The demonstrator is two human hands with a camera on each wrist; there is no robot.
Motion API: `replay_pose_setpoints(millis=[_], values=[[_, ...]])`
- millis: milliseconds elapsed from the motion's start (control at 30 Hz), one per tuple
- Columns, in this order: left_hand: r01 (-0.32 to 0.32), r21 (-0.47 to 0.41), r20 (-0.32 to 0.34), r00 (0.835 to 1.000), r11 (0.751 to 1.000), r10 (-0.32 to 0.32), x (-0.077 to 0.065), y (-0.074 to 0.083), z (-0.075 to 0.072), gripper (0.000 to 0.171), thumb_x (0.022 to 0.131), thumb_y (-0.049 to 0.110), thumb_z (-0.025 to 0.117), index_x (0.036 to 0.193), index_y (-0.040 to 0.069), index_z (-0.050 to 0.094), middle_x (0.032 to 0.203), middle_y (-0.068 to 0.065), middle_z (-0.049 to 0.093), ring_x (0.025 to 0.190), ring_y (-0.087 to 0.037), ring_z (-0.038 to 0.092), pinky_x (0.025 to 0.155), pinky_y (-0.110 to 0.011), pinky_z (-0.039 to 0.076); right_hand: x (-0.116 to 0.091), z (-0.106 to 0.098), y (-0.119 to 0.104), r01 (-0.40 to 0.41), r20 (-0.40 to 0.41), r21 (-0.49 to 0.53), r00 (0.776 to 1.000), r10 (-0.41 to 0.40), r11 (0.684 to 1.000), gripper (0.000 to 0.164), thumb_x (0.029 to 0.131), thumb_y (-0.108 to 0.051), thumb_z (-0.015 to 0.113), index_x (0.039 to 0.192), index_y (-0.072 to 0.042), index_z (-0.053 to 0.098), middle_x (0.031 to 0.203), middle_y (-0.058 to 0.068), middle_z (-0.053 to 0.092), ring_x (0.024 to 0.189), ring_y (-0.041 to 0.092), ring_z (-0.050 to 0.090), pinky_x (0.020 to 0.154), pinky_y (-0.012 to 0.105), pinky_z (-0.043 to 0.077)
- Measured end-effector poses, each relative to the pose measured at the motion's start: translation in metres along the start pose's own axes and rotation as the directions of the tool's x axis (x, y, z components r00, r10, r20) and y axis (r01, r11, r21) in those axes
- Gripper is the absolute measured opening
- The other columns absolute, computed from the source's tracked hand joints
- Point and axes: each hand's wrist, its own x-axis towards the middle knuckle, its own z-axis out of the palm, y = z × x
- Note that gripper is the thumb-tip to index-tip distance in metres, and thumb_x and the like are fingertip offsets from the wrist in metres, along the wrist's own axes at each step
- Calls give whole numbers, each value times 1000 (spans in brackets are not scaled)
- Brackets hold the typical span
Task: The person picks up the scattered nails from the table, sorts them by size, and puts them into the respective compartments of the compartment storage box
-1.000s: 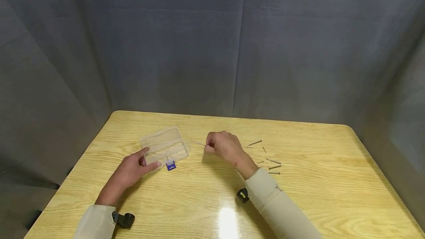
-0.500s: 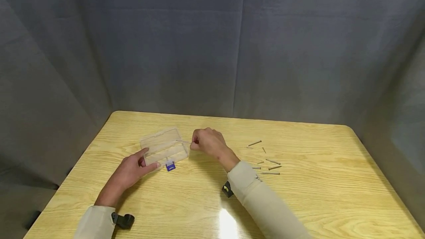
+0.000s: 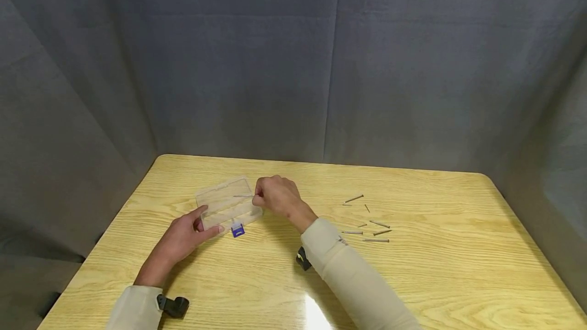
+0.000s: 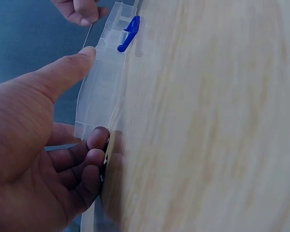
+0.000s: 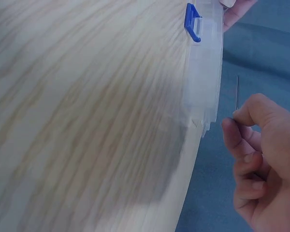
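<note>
A clear plastic compartment box (image 3: 229,205) with a blue latch (image 3: 237,230) lies flat on the table, left of centre. My left hand (image 3: 185,236) grips its left end, thumb along the front edge and fingers at the side. In the left wrist view the thumb rests on the rim of the box (image 4: 99,92). My right hand (image 3: 277,198) pinches a thin nail (image 3: 243,196) by one end, its other end pointing left above the box. From the right wrist view, the nail (image 5: 237,92) is apart from the box (image 5: 204,72). Whether the lid is raised is unclear.
Several nails of different sizes lie scattered to the right, among them a long nail (image 3: 376,240), a nail (image 3: 353,198) farther back and a small one (image 3: 367,208). The wooden table (image 3: 435,269) ends at a grey curtain (image 3: 238,80) behind.
My right hand has moved left with the nail, from beside the box to over its right part. The left hand keeps its grip on the box.
</note>
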Motion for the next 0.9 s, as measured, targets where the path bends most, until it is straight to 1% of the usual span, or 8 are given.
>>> replay_pose_setpoints(millis=[233,400,533,733,833,900], values=[[3,6,-1,1000,1000,-3,2,-1,1,89,95,48,73,151,-12,39,84,-4,53,66,-18,44,59,-32,37,9,1,-7,12,16,-20,1000,-12,1000,8,90,-13,70,87,-17,75,68,-11,57,56,4,44,53,23,37],[-2,24,-2,1000,1000,2,4,-3,1,88,95,49,72,150,-12,41,84,-4,53,65,-18,44,59,-32,37,14,4,-9,8,16,-19,1000,-8,1000,7,92,-14,71,88,-18,76,70,-12,59,59,5,47,55,23,39],[0,20,-1,1000,1000,0,3,-2,1,88,96,49,72,151,-12,40,84,-4,53,65,-18,44,59,-32,37,15,6,-10,5,17,-31,1000,-5,1000,6,93,-18,72,89,-18,76,73,-13,61,60,4,49,57,24,41],[-1,19,-6,1000,1000,1,2,-1,1,87,96,48,73,150,-12,41,83,-4,53,64,-17,43,57,-31,36,15,7,-11,3,31,-34,1000,-2,999,9,95,-23,71,91,-18,78,70,-12,61,56,4,46,54,23,39],[-6,22,-10,1000,1000,6,3,-1,0,87,96,48,73,150,-12,41,83,-4,53,63,-17,43,57,-31,36,15,5,-11,-4,37,-37,999,5,999,11,96,-26,71,92,-18,78,72,-12,63,56,4,47,54,23,40],[-9,24,-11,1000,1000,10,3,-2,-1,88,96,48,73,150,-13,41,83,-4,53,63,-17,42,56,-31,35,15,3,-11,-10,36,-41,999,11,999,12,97,-26,71,92,-18,78,73,-13,63,58,4,49,55,24,41]])
